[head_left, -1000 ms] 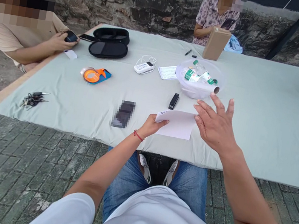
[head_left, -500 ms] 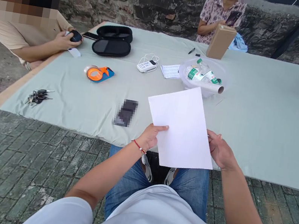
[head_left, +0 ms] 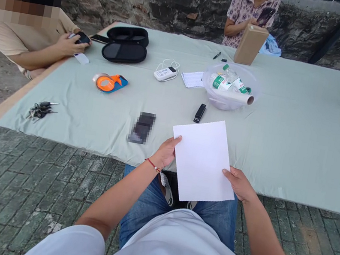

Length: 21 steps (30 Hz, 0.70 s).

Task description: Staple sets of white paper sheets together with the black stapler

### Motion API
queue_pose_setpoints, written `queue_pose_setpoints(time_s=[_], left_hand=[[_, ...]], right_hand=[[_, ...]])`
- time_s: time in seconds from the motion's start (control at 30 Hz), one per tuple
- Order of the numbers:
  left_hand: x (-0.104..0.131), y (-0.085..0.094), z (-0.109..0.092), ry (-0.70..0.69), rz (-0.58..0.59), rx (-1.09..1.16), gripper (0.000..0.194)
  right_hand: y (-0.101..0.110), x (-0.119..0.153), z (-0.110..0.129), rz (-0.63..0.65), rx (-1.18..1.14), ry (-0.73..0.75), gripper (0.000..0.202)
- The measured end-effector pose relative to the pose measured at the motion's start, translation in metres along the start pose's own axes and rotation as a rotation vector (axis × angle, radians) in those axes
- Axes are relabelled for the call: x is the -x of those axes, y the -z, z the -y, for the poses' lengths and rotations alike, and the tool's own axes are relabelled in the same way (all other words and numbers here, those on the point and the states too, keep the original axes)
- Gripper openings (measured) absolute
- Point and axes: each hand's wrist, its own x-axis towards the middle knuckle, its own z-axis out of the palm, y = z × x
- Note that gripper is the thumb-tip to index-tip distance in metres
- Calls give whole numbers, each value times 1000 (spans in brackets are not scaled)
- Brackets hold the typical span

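A white sheet of paper (head_left: pixel 201 161) is held up over the table's near edge, slightly tilted. My left hand (head_left: pixel 167 151) grips its left edge near the upper corner, thumb on top. On the right edge, my right hand (head_left: pixel 239 182) pinches the paper with the thumb over it. The fingers beneath the paper are partly hidden. Just beyond the paper's top edge lies a black stapler (head_left: pixel 199 113). A dark phone-like object (head_left: pixel 142 128), blurred out, rests left of my left hand.
The cloth-covered table (head_left: pixel 302 136) holds keys (head_left: pixel 41 110), an orange-blue tape dispenser (head_left: pixel 110 83), an open black case (head_left: pixel 125 46), a white corded device (head_left: pixel 165 74), a plastic basin (head_left: pixel 222 104) with bottles, and a cardboard box (head_left: pixel 251 45). Two other people are at the left and far side.
The paper has come down and nearer to me, uncovering the stapler. My left hand has moved to the upper left edge, and my right thumb now lies on the paper.
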Motion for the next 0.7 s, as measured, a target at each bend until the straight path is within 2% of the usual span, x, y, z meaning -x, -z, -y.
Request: queue_pose_setpoints(time_s=[0.17, 0.4, 0.6, 0.7], left_hand=[[-2, 1, -10, -110, 4, 12, 44], [-13, 3, -9, -236, 12, -74, 54], [-38, 0, -3, -273, 7, -123, 71], [-57, 2, 1, -248, 6, -186, 61]], right_hand=[[-1, 6, 0, 60, -49, 9, 44], [-2, 7, -7, 87, -117, -47, 44], [-1, -7, -10, 60, -172, -55, 39], [3, -18, -14, 31, -168, -67, 39]])
